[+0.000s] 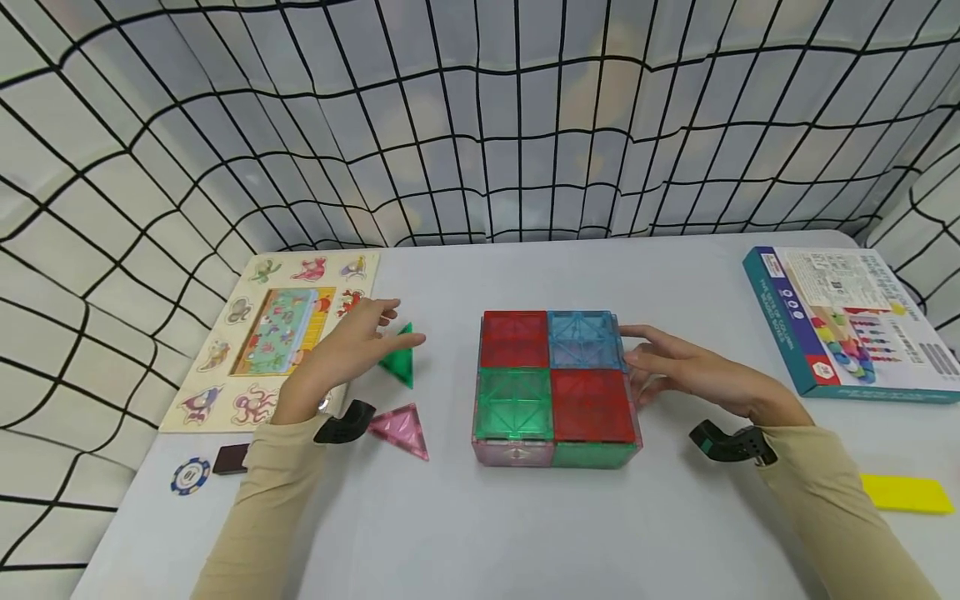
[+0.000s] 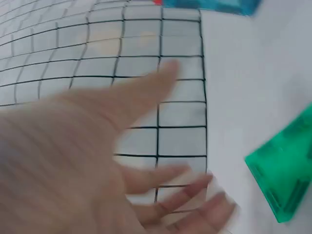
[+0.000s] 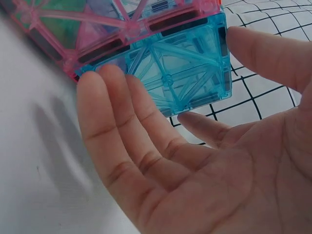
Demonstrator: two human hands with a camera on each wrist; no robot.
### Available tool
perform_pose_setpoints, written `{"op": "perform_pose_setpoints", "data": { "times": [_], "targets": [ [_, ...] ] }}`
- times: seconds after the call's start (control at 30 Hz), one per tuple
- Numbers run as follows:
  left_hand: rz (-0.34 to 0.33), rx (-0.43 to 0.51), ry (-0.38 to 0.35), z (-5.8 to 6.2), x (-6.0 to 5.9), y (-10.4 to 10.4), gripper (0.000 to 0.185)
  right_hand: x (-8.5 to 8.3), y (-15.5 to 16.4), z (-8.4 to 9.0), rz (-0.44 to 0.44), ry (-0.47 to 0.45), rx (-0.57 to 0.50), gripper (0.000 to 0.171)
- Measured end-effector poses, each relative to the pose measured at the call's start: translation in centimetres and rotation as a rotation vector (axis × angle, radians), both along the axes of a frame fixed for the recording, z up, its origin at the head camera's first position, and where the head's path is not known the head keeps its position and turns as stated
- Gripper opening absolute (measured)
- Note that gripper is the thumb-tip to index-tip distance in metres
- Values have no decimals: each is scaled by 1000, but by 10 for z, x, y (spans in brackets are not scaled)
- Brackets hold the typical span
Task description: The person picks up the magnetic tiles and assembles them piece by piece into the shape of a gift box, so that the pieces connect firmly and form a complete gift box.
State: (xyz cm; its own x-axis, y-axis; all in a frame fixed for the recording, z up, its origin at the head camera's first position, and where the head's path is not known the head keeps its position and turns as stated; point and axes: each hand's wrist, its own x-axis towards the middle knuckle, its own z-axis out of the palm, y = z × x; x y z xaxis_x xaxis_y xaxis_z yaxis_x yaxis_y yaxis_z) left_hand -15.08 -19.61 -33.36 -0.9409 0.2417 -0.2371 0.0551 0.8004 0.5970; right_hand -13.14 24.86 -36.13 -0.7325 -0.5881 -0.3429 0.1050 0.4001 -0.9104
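Note:
A square box built of translucent magnetic tiles [image 1: 592,405] sits mid-table, its top showing two red tiles, one blue and one green. My right hand [image 1: 701,382] is at the box's right side. In the right wrist view its fairly straight fingers [image 3: 100,117] lie against a light-blue side tile [image 3: 183,73]. Off to the left, my left hand [image 1: 337,348] is spread and holds nothing, over the edge of the picture board; it is blurred in the left wrist view. Close by its thumb lies a green triangular tile [image 1: 401,363], and nearer me a pink triangular tile [image 1: 402,430].
The cream picture board [image 1: 225,321] with animal pictures lies at the left. In front of it are a blue-and-white chip [image 1: 191,476] and a dark brown piece [image 1: 229,459]. A flat toy carton [image 1: 862,325] and a yellow block [image 1: 907,493] lie right. Black netting surrounds the table.

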Motion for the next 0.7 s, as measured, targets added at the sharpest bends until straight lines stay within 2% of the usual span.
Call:
{"op": "perform_pose_setpoints", "data": {
  "times": [0.1,0.2,0.33,0.47,0.6,0.7],
  "targets": [
    [34,-190,-50,-6,-3,1,93,0,1,0,-1,5,15,68],
    [88,-272,-71,-12,-5,2,93,0,1,-1,-3,6,30,69],
    [142,-179,-68,-17,-4,1,78,-2,0,-1,-4,24,50,70],
    [129,-94,-84,-20,-5,1,69,-1,-1,0,-18,59,48,71],
    [122,-55,-108,-23,-9,3,64,2,-3,1,-50,82,40,76],
    [114,-31,-92,-24,-11,3,61,4,-4,2,-63,98,51,79]
  ]
}}
